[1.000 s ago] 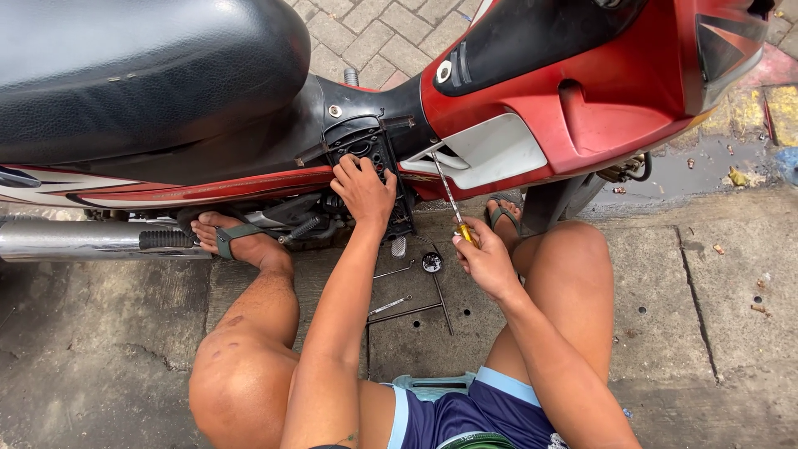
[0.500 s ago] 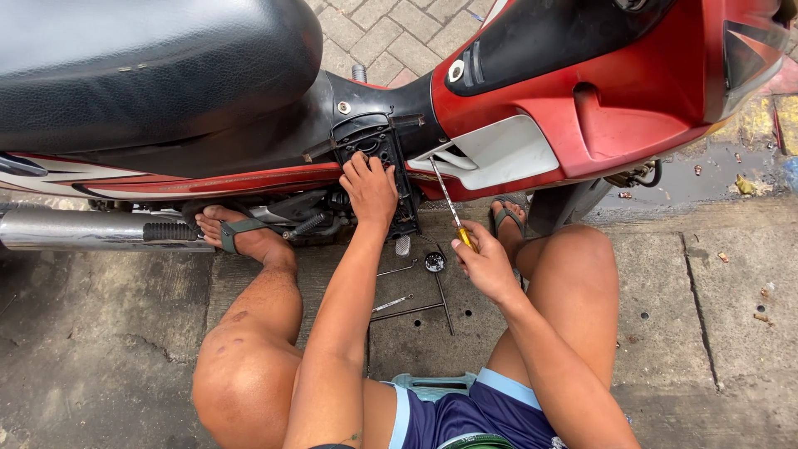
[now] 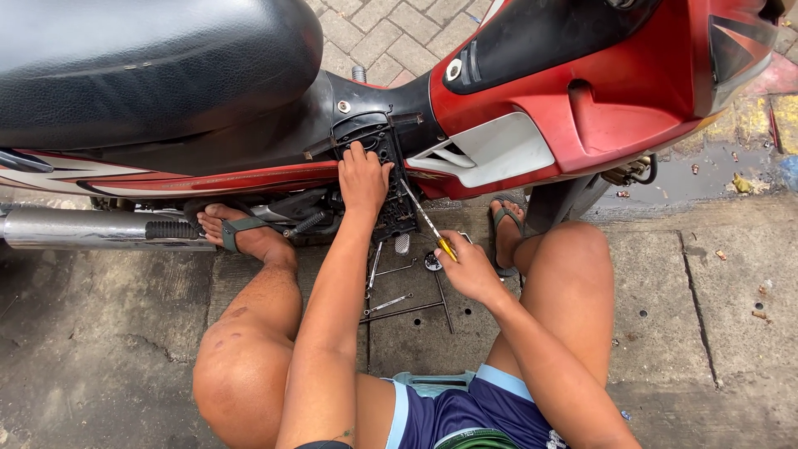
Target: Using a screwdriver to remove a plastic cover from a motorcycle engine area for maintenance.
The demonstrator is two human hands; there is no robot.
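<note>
Fingers of left hand stayed pressed on black engine cover under motorbike seat; right hand fingers clamped on screwdriver, tip now nearer cover, still working fastener

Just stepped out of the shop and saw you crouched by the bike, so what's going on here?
A person sits on the pavement beside a red motorbike. The left hand rests on a black engine-side cover under the seat. The right hand holds a yellow-handled screwdriver, tip angled toward that cover. Loose metal tools lie on the ground between the legs.
</note>
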